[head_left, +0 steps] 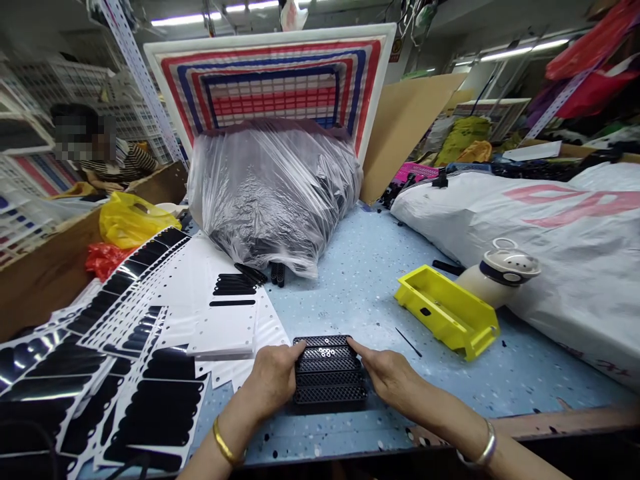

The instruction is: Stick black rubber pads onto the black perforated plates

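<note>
The left hand [273, 381] and right hand [387, 373] sit on either side of a stack of black mesh panels [330, 371], which lies on the blue speckled table [360, 280] near its front edge. The left hand's fingers lie close together against the stack's left end. The right hand's fingers [356, 347] reach onto its upper right corner. Neither hand is spread wide, but whether they grip the stack or only rest on it is hard to tell. A small cluster of white rings [327, 350] lies on top of the stack.

To the left are white sheets with black pads [150, 347]. Ahead sits a clear plastic bag [270, 207] of dark pieces. To the right are a yellow plastic tray [445, 313] and a white sack [560, 247]. A co-worker [117, 163] sits farther back on the left.
</note>
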Demonstrator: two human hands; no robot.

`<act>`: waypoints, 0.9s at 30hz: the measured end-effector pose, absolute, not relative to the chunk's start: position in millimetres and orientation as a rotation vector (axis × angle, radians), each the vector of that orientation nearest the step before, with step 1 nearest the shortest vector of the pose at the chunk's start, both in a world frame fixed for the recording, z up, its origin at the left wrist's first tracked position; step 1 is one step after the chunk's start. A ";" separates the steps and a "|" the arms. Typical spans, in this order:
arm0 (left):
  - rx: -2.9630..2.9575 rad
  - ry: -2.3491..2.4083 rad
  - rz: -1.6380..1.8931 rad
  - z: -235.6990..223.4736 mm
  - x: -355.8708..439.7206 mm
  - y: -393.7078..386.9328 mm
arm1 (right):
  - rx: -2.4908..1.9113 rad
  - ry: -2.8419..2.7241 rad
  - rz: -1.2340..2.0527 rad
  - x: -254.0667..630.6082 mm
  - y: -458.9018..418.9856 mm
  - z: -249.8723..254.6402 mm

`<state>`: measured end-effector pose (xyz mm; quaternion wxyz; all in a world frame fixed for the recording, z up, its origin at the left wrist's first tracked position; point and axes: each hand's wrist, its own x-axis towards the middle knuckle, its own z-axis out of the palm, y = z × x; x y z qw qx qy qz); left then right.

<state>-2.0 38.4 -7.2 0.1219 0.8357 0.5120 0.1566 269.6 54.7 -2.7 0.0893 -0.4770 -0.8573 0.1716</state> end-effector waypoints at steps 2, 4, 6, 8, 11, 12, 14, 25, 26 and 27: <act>2.351 1.489 0.546 -9.7 -8.8 37.7 | -1.410 -2.549 0.514 268.6 54.3 -2.6; 2.241 1.468 0.638 -11.6 -14.2 37.2 | -1.409 -2.547 0.505 267.2 53.7 -2.0; 2.137 1.442 0.691 -12.6 -17.5 37.2 | -1.406 -2.541 0.501 266.0 53.4 -1.3; 2.062 1.436 0.691 -13.1 -18.8 37.7 | -1.401 -2.546 0.505 265.4 53.6 -1.0; 1.984 1.430 0.677 -12.5 -19.2 39.4 | -1.393 -2.544 0.514 266.0 54.1 -1.7; 1.961 1.419 0.680 -11.8 -19.4 40.0 | -1.393 -2.540 0.518 266.3 54.3 -2.0; 1.915 1.388 0.685 -9.9 -20.1 41.0 | -1.397 -2.532 0.525 266.9 54.2 -2.6; 1.836 1.345 0.641 -2.7 -19.3 39.8 | -1.402 -2.572 0.473 268.1 54.1 -3.5; 1.831 1.344 0.643 -2.5 -19.0 39.9 | -1.397 -2.582 0.466 268.0 54.2 -3.2; 1.821 1.338 0.645 -2.3 -19.0 40.0 | -1.392 -2.590 0.459 267.9 54.3 -3.1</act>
